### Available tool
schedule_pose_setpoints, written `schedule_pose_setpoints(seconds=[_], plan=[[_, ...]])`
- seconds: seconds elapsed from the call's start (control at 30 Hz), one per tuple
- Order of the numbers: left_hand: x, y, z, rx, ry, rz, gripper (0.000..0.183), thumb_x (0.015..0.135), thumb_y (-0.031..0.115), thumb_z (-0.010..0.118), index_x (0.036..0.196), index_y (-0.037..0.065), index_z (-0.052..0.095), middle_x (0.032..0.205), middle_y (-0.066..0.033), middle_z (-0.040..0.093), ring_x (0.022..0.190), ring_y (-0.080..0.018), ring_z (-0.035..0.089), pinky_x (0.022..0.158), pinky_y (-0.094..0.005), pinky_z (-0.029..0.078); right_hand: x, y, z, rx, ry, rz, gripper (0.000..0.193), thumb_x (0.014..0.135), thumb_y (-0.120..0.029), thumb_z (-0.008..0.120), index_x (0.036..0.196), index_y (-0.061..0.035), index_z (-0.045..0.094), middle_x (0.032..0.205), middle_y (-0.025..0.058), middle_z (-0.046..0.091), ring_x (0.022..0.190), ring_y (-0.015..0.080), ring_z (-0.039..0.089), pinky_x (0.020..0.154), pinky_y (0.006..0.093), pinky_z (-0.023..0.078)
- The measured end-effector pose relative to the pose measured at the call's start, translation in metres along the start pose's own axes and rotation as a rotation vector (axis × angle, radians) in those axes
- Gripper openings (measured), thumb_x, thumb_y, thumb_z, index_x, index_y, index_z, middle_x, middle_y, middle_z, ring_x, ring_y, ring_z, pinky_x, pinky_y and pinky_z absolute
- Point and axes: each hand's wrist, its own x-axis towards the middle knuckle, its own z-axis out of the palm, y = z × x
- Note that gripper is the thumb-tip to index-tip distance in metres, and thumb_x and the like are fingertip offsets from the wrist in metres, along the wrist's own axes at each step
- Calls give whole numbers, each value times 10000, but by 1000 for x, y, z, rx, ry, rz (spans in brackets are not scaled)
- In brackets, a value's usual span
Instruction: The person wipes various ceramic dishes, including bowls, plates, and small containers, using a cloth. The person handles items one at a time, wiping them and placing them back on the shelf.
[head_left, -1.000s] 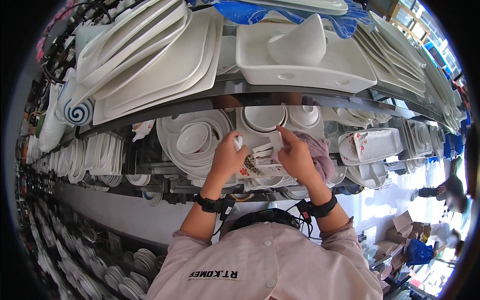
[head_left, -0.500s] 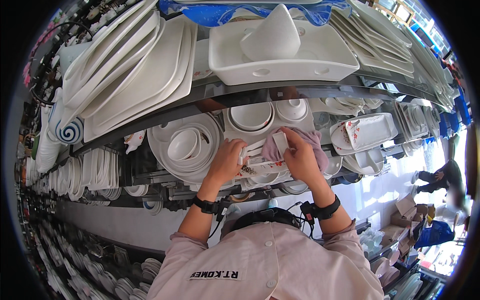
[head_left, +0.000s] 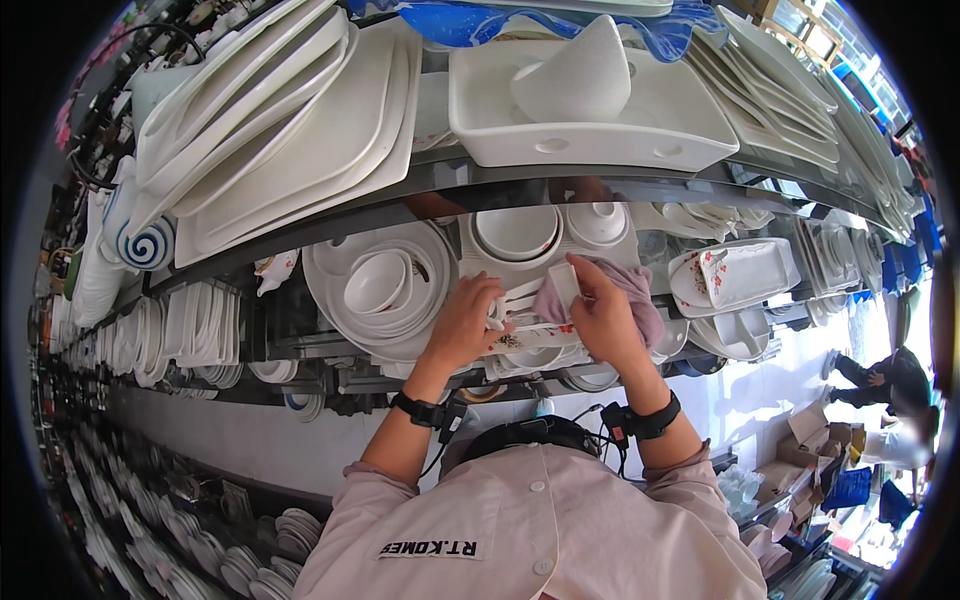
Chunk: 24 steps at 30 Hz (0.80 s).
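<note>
My right hand (head_left: 603, 318) is closed on a small white rectangular ceramic piece (head_left: 565, 287), pinched between thumb and fingers. A pinkish-mauve cloth (head_left: 641, 308) is bunched under and beside this hand. My left hand (head_left: 464, 322) has its fingers curled at a small white ceramic piece (head_left: 496, 314), largely hidden by the fingers. Between the hands lie slim white spoon-like pieces (head_left: 521, 298) on a white tray with a floral pattern. Just beyond them stand a dark-rimmed white bowl (head_left: 515, 232) and a small lidded white pot (head_left: 598, 224).
Stacked round plates with a small bowl (head_left: 376, 284) stand left of my hands; floral rectangular dishes (head_left: 745, 273) lie right. Overhead, a dark shelf edge (head_left: 560, 187) carries a big white rectangular dish (head_left: 600, 143) and leaning plates (head_left: 300, 150). Another person (head_left: 893, 380) is at far right.
The view has shifted a little, so the shelves appear farther right. Both hands keep nearly the same grip, the left moving slightly right with the view.
</note>
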Motion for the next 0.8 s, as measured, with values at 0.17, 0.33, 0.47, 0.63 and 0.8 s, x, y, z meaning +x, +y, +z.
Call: schedule_pose_setpoints(seconds=[0.17, 0.33, 0.47, 0.63, 0.8], plan=[[-4, 5, -5, 19, -51, -23, 649, 822, 342, 815, 1279, 9, 498, 1419, -189, 528, 1391, -427, 425, 1202, -546, 280, 2, 3, 2, 27, 3, 5, 608, 847, 130, 470, 1444, 25, 498, 1205, 178, 677, 1085, 202, 672, 934, 299, 525], [-12, 4, 3, 63, -59, -34, 683, 815, 368, 814, 1306, 23, 488, 1429, -187, 499, 1415, -428, 386, 1212, -571, 242, 3, 4, 4, 25, -11, 3, 608, 846, 129, 474, 1444, 22, 501, 1208, 175, 678, 1088, 201, 676, 926, 301, 531], [-12, 7, 2, 43, -78, -40, 668, 806, 340, 818, 1326, 54, 510, 1406, -171, 504, 1415, -434, 379, 1211, -584, 233, 1, 3, 5, 22, -15, 5, 611, 843, 124, 482, 1444, 18, 503, 1210, 174, 683, 1090, 210, 679, 927, 311, 537], [-12, 11, -2, 29, -65, -56, 714, 784, 325, 833, 1395, 104, 537, 1407, -153, 509, 1404, -433, 394, 1201, -581, 263, 0, 1, 9, 46, 71, -78, 584, 785, 87, 527, 1361, 2, 582, 1095, 262, 708, 1028, 373, 705, 900, 380, 539], [-12, 9, -3, 13, -48, -46, 685, 764, 341, 850, 1366, 129, 601, 1411, -136, 513, 1382, -426, 421, 1192, -566, 295, -2, -4, 8, 12, 67, -77, 581, 784, 87, 529, 1358, 10, 580, 1106, 266, 706, 1054, 378, 701, 918, 387, 536]])
